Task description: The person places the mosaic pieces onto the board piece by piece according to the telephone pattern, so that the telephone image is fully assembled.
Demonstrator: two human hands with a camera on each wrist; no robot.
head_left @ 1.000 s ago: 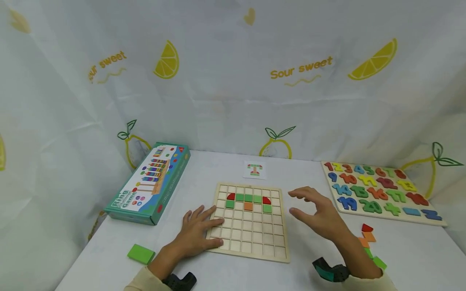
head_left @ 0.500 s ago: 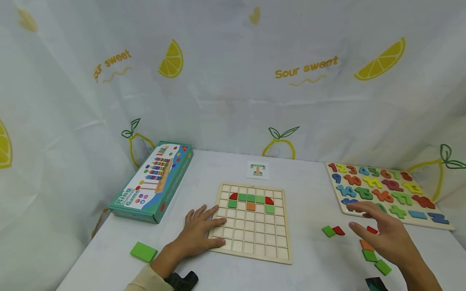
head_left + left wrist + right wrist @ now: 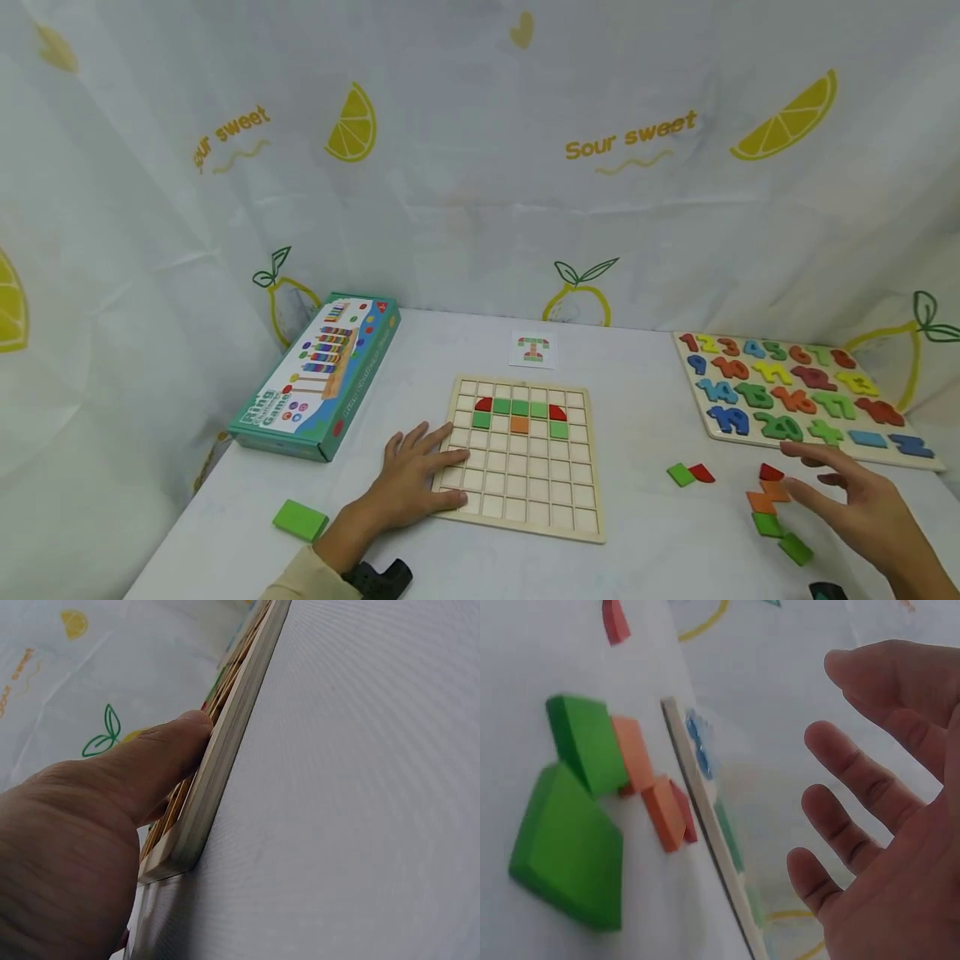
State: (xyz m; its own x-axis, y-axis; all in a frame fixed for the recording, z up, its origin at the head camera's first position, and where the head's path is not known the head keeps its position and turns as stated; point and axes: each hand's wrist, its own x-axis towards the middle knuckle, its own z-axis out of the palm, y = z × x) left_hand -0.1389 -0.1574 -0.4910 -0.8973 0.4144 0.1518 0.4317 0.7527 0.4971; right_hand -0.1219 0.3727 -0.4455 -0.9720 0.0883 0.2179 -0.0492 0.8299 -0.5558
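My left hand [image 3: 408, 479] rests with spread fingers on the left edge of a wooden grid board [image 3: 517, 508]. In the left wrist view, the thumb [image 3: 161, 754] lies on the board's rim. Several tiles sit in its upper rows: green squares, a red quarter-round [image 3: 557, 412] at each end, and an orange square [image 3: 519, 425]. My right hand [image 3: 862, 508] is just right of a loose cluster holding a red piece [image 3: 771, 472], orange squares [image 3: 761, 502] and green squares [image 3: 796, 549]. The right wrist view shows its fingers apart, with nothing held.
A green square [image 3: 681, 475] and red piece [image 3: 702, 473] lie left of the cluster. Behind the board is a pattern card [image 3: 533, 349]. A number puzzle [image 3: 798, 392] stands back right, a game box [image 3: 318, 375] back left. A green block [image 3: 300, 520] lies front left.
My right hand has moved right, from beside the grid board to beyond the loose tiles, uncovering the green and red pair. The left hand stays on the board. The head view has shifted slightly.
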